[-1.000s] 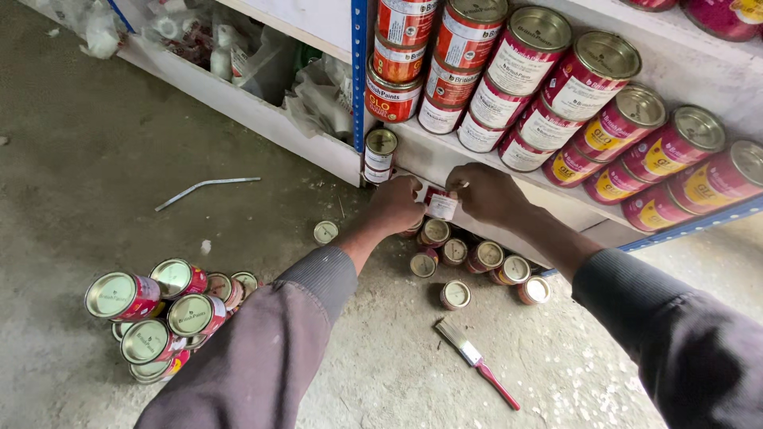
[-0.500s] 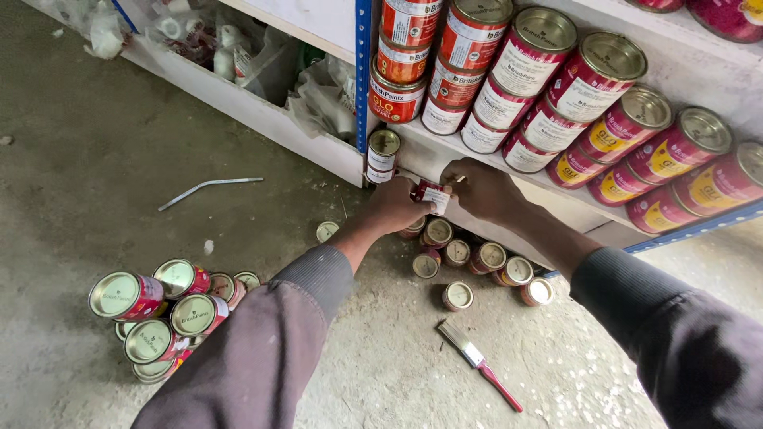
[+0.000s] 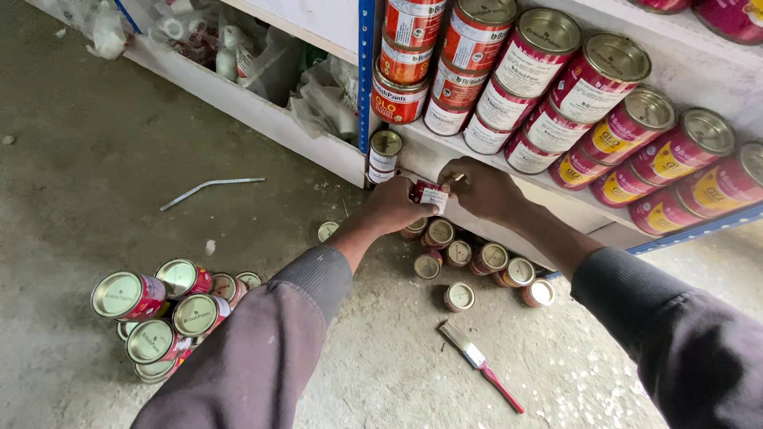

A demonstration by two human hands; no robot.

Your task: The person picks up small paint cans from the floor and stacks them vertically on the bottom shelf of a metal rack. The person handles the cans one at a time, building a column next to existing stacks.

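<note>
Near the frame centre, the left hand [image 3: 395, 208] and right hand [image 3: 481, 188] are pinching one small red-and-white metal tin [image 3: 428, 194]; both should be keeping it level beside the white shelf edge [image 3: 477, 159]

the person is wearing dark grey-brown long sleeves with ribbed cuffs, pushed up the forearms; left hand [image 3: 395, 208] and right hand [image 3: 482, 189] are showing bare.

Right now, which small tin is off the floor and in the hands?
The small red tin held between both hands at the shelf edge; the other small tins sit on the floor.
</note>
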